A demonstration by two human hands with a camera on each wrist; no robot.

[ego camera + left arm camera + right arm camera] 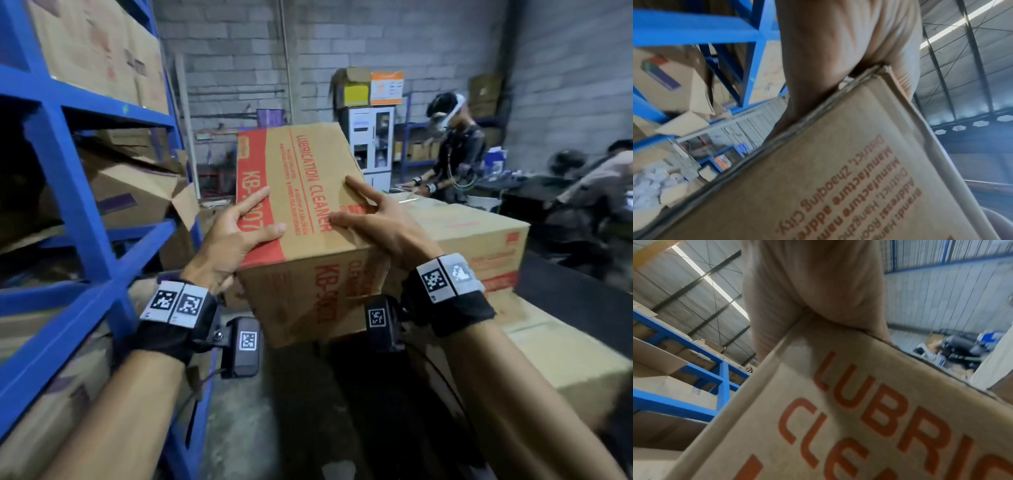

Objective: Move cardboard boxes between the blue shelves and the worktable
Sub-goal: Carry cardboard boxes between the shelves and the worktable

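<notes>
A brown cardboard box [308, 164] with red "LUBRICATION CLEANER KB-9007" print hangs tilted in the air between the blue shelves [68, 192] and the worktable [575, 287]. My left hand [236, 236] grips its near left corner, thumb and forefinger on top, the other fingers curled below. At the near right edge my right hand [373, 222] holds it, fingers spread over the top face. The left wrist view has the box's [838, 178] edge wedged into my left hand [838, 48]. In the right wrist view the box [859, 402] sits in my right hand [813, 288].
The shelves at left hold several cardboard boxes [137, 195], some crumpled. A similar printed box [479, 236] and a plain larger box [565, 359] lie at right by the dark table. Two people [455, 154] work at the back right. A white cabinet [371, 144] stands against the block wall.
</notes>
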